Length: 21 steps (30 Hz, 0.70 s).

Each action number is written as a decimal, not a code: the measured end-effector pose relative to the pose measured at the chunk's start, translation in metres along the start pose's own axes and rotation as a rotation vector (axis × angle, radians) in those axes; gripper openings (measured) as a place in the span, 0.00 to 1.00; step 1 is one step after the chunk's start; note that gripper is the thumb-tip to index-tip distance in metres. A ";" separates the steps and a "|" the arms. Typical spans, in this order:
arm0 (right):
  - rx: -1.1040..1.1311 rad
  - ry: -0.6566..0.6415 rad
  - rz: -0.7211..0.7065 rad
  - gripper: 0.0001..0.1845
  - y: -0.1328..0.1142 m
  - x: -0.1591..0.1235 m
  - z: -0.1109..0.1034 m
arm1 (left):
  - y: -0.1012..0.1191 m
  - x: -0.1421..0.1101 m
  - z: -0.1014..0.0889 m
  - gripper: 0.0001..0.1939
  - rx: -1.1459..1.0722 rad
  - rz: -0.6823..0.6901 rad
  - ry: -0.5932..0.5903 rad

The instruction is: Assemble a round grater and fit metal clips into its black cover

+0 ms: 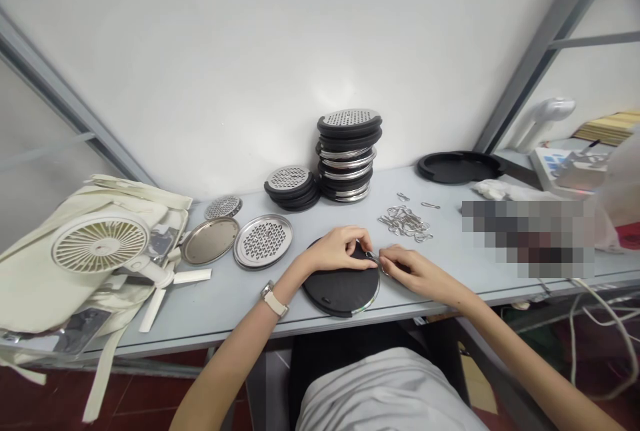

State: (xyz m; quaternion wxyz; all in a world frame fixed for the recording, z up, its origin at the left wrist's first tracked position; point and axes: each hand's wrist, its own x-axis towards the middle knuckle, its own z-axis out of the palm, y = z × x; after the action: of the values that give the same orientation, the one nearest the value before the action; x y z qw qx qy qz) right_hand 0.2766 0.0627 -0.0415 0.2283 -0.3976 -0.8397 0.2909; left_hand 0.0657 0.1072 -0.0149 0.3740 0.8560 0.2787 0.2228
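A round black disc with a thin steel rim (340,289) lies flat on the grey table (215,304) in front of me. My left hand (335,249) grips its upper edge. My right hand (405,269) comes in from the right, its fingertips pinching a small silvery metal piece (373,257) against the disc's edge. The two hands nearly touch there, and the fingers hide part of the piece. A loose pile of bent wire clips (404,223) lies just beyond my right hand, with a couple of single clips (430,205) farther back.
A tall stack of black and steel discs (347,157) and a lower stack (291,188) stand along the wall. Perforated steel discs (263,241) lie to the left, beside a cream fan (100,241) on a canvas bag. A black lid (457,167) sits back right; a pixelated patch (527,239) covers the right.
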 end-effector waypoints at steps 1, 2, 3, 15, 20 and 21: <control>0.000 0.001 -0.001 0.20 0.000 0.000 0.000 | 0.000 0.000 0.000 0.15 -0.005 -0.010 -0.004; 0.001 0.001 -0.001 0.20 0.000 0.000 0.000 | 0.001 0.000 0.000 0.15 -0.007 -0.021 -0.007; 0.002 0.002 0.001 0.20 0.000 0.000 0.000 | 0.001 0.000 0.000 0.15 -0.008 -0.028 -0.008; 0.008 0.019 0.007 0.20 0.000 0.000 0.001 | 0.000 0.000 0.000 0.15 -0.004 -0.014 0.002; 0.005 0.005 0.010 0.20 0.000 0.000 0.000 | 0.000 0.000 0.000 0.14 0.000 0.000 0.010; 0.006 0.007 0.010 0.20 0.000 0.000 0.000 | 0.000 0.000 0.000 0.14 0.000 0.000 0.010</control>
State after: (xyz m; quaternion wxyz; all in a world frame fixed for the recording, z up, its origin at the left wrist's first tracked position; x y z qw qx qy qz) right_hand 0.2767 0.0625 -0.0422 0.2311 -0.4021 -0.8360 0.2933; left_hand 0.0663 0.1072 -0.0150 0.3728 0.8549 0.2806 0.2270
